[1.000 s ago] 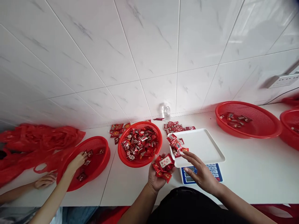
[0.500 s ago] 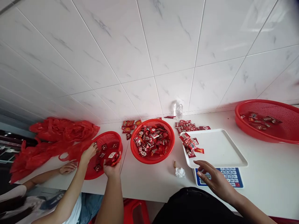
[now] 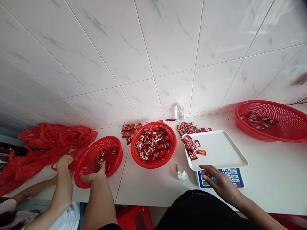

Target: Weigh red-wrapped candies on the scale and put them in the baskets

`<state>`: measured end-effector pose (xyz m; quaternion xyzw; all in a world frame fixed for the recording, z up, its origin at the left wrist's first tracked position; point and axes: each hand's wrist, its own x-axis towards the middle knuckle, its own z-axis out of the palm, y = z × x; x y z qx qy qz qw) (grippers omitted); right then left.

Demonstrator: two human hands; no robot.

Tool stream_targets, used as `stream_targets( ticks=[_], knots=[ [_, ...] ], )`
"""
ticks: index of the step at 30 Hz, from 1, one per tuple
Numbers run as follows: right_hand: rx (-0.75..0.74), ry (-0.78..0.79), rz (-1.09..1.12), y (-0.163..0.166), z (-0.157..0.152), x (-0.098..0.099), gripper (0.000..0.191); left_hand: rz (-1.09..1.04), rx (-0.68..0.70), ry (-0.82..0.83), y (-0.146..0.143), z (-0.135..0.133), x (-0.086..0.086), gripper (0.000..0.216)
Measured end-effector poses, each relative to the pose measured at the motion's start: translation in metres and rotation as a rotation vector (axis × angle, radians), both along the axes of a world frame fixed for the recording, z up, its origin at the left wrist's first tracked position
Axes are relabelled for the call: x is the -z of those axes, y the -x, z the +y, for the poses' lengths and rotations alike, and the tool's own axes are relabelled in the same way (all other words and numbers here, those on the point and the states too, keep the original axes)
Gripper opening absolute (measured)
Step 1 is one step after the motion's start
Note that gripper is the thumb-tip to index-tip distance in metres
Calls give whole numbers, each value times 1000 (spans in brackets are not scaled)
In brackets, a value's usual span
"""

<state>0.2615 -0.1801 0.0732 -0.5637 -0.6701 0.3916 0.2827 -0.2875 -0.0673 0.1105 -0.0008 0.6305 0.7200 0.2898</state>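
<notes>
My left hand point(image 3: 94, 174) lies palm down, fingers stretched out, inside the small red basket point(image 3: 116, 142) at the left, among a few red candy packets point(image 3: 103, 155). It holds nothing that I can see. My right hand point(image 3: 217, 182) hovers open, fingers spread, over the blue keypad of the scale point(image 3: 231, 175). On the scale rests a white tray point(image 3: 220, 150) with a small heap of red packets point(image 3: 192, 147) at its left edge. Between the two stands a middle red basket point(image 3: 153, 165), full of packets.
Another person's hand point(image 3: 63, 161) grips red plastic bags point(image 3: 48, 140) beside the left basket. A large red basket point(image 3: 275, 107) with a few packets sits at the right. A water bottle point(image 3: 179, 112), loose packets point(image 3: 192, 127) and a crumpled paper scrap point(image 3: 182, 175) lie on the white counter.
My left hand carried a handful of packets from beside the tray to the left basket and let them go there. The other person's hand left that basket for the red bags.
</notes>
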Motion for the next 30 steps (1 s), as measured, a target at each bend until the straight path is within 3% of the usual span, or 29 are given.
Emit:
stream_targets(
  ticks=[2, 3, 7, 9, 11, 15, 20, 23, 27, 30],
  knots=[
    [-12, 2, 3, 0, 1, 0, 39, -104, -66, -138, -17, 6, 4, 36],
    [-19, 4, 5, -1, 2, -1, 38, -170, -10, -163, -32, 10, 8, 29],
    [-54, 10, -7, -2, 5, -2, 37, -181, 690, -38, -120, 23, 34, 14],
    [-73, 4, -22, -4, 6, -2, 37, 17, 1086, 189, -164, 29, 54, 21],
    [-84, -3, -34, -8, 7, -2, 37, 382, 1388, 559, -199, 36, 74, 34],
    [-68, 14, -46, -19, 7, -1, 38, 593, 1401, 774, -234, 58, 106, 73],
    [-30, 77, -46, -37, 1, 2, 39, 791, 1365, 981, -254, 79, 124, 107],
    [-12, 95, -48, -43, -2, 2, 39, 850, 1424, 984, -257, 80, 125, 100],
    [-36, 107, -35, -44, -1, 4, 40, 862, 1594, 891, -244, 77, 115, 68],
    [-54, 104, -24, -40, 3, 7, 41, 923, 1610, 903, -226, 76, 106, 51]
  ],
)
